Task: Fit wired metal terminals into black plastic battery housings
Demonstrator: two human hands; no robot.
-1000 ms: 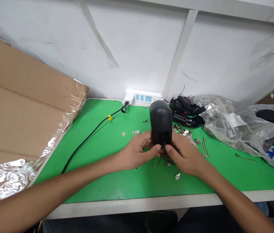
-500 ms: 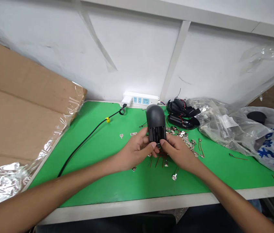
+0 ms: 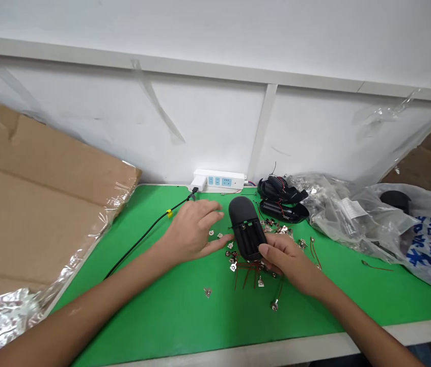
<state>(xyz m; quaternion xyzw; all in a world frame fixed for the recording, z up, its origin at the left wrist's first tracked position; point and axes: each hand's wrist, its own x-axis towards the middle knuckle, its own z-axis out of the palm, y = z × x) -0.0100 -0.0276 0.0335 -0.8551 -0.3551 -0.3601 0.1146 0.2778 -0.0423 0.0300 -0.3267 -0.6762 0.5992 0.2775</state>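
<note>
Our right hand (image 3: pixel 290 262) grips the black casing (image 3: pixel 251 238) by its lower end, over the green table (image 3: pixel 154 316); our left hand (image 3: pixel 193 225) is spread wide near metal contacts (image 3: pixel 231 245). On the plastic bag (image 3: pixel 406 243) we read a blue "10"; the white label (image 3: pixel 354 208) is illegible

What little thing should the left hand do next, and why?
Maybe the left hand should pick up one small metal piece: it is spread open close to several, with nothing visible in its grasp, while the right hand holds the black case with its hollow side showing.
</note>
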